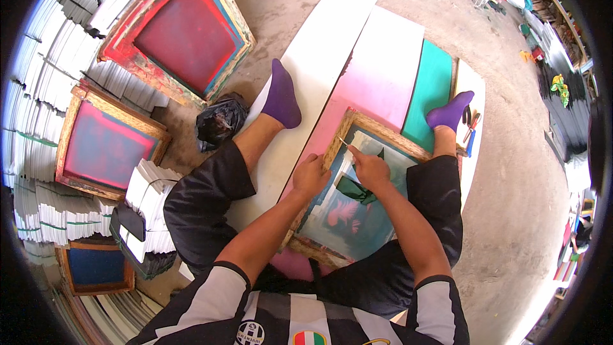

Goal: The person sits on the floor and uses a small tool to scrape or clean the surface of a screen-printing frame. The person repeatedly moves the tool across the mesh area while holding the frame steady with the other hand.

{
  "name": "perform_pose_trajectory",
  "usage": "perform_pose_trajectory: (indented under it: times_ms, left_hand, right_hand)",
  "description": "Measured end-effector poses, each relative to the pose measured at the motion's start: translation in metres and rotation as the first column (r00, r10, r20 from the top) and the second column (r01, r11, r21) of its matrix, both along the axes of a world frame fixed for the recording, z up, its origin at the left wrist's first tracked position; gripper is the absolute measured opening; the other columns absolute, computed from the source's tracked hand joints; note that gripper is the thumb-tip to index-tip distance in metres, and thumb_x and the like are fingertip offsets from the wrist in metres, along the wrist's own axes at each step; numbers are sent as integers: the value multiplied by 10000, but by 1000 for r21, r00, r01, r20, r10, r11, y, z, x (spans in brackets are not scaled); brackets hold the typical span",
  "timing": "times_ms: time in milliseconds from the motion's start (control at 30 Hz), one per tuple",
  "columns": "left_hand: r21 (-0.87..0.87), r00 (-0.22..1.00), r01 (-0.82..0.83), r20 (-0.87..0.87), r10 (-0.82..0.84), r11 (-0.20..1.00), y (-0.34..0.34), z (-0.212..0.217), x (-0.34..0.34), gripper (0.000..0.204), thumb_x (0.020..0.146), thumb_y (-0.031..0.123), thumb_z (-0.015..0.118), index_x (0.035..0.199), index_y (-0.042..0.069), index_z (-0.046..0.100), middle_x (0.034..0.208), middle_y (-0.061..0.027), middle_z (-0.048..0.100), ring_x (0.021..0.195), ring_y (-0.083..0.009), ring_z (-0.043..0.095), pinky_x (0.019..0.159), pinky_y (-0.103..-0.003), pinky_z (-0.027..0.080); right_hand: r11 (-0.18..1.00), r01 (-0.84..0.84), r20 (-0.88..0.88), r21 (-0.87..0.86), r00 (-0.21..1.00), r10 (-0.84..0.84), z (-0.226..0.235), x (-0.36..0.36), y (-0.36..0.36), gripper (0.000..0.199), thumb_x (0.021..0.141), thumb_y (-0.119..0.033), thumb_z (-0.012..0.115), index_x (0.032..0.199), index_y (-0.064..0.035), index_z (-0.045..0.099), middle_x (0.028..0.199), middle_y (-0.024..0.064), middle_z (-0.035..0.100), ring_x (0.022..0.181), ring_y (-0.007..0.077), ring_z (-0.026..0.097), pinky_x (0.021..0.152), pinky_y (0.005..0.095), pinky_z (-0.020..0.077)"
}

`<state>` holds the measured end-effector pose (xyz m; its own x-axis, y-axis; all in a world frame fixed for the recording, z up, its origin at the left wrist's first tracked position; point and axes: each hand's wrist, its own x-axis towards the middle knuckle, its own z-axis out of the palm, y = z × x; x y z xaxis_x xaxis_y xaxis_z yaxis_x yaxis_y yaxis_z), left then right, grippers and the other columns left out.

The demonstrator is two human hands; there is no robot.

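A wooden screen printing frame (391, 133) with a blue-grey mesh (383, 217) lies tilted between my legs. A pink leaf-like shape shows on the mesh. My left hand (311, 176) is closed on the frame's left rail. Over the upper left part of the mesh is my right hand (370, 169), closed round a thin pale stick-like tool (343, 142) whose tip points at the frame's rail. Just below the right hand, a dark green piece (355, 190) lies on the mesh; its material is unclear.
White, pink and green boards (377, 70) lie under my legs. Pliers and other hand tools (471, 129) sit by my right foot. Two screen frames (191, 38) with red mesh, a black plastic bag (221, 121) and stacked white sheets (48, 96) stand to the left.
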<state>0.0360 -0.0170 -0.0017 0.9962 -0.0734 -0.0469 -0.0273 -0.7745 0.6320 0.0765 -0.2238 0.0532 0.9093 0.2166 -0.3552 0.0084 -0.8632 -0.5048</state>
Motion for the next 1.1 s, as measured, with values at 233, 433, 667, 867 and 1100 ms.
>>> perform_pose_trajectory:
  times_ms: [233,433,667,867,1100]
  left_hand:
    - [35,1000,26,-6,-26,999,-3,-2,6,461,812,246,749,1220,48,667,1070,-152,658,972,-373,677,850,-472,549]
    - [-19,999,3,-33,-3,1000,0,2,4,450,819,263,746,1208,48,677,1076,-155,663,960,-377,680,843,-480,549]
    - [59,998,47,-49,-45,997,-9,5,9,447,816,265,751,1211,69,683,1067,-151,661,970,-374,678,858,-477,548]
    - [22,998,30,-60,-29,999,-2,3,8,470,818,272,754,1235,69,682,1074,-159,660,974,-370,683,868,-466,549]
    - [3,998,37,-47,-37,999,-1,1,8,501,814,271,754,1266,70,677,1087,-150,659,980,-367,683,878,-467,545]
  right_hand:
    - [827,218,-211,519,970,-123,-66,15,-28,386,1033,-253,544,1409,-279,628,1145,258,715,955,463,701,858,501,552]
    - [1000,-24,62,1,998,24,-18,2,-8,383,1042,-261,523,1411,-284,621,1128,256,715,984,467,690,868,511,559]
    - [820,20,130,573,985,-115,-94,15,-33,382,1025,-232,573,1402,-236,640,1105,231,733,976,398,726,872,456,561]
    - [877,77,119,475,981,-150,-56,4,-21,362,1019,-254,597,1372,-216,670,1102,224,740,979,355,735,872,428,558]
    - [778,158,-3,608,980,-197,-97,13,-23,430,1033,-289,594,1459,-228,591,923,129,734,724,284,695,646,442,556]
